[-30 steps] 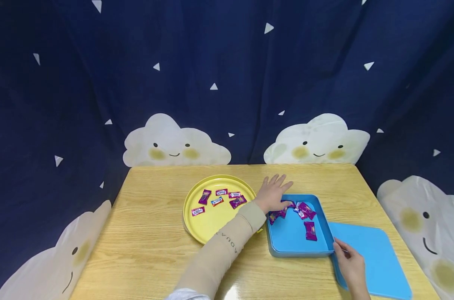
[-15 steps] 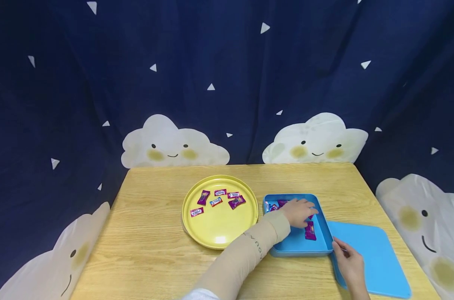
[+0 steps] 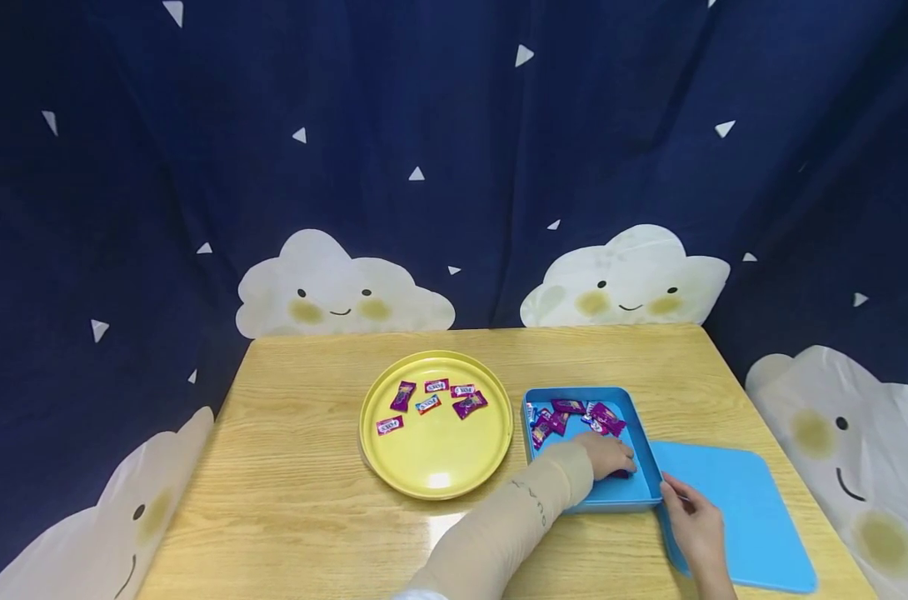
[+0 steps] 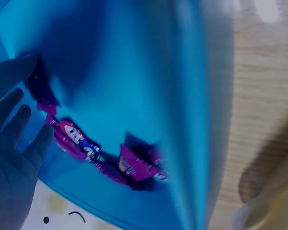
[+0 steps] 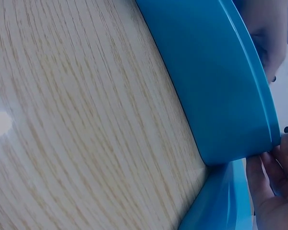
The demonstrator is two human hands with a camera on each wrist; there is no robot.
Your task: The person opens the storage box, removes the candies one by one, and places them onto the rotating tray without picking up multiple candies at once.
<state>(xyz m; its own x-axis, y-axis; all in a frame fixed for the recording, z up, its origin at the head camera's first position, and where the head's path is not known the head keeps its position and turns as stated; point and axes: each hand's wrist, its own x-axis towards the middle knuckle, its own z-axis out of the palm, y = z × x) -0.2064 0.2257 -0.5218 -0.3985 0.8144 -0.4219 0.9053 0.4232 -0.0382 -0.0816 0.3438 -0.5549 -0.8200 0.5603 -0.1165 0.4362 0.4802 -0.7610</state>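
My left hand [image 3: 607,454] is inside the shallow blue box [image 3: 619,507], low over a purple wrapped candy [image 3: 621,474] mostly covered by it. The left wrist view has the thumb at this candy's end, with the other fingers spread apart beside it. Several more purple candies [image 3: 607,419] lie along the box's far side, some with blue and white print. At the box's near right corner, my right hand [image 3: 697,525] grips the rim and wall between thumb and fingers, seen close in the right wrist view.
A round yellow tray [image 3: 431,467] left of the box carries several candies [image 3: 403,396], purple, pink and one blue-red. Partly beneath my right hand lies a flat blue lid [image 3: 746,517]. A dark blue curtain [image 3: 454,125] hangs behind the wooden table [image 3: 296,467].
My left hand has moved from the box's far left corner, across the candies, to the single candy nearer the front right. My right hand stays at the corner.
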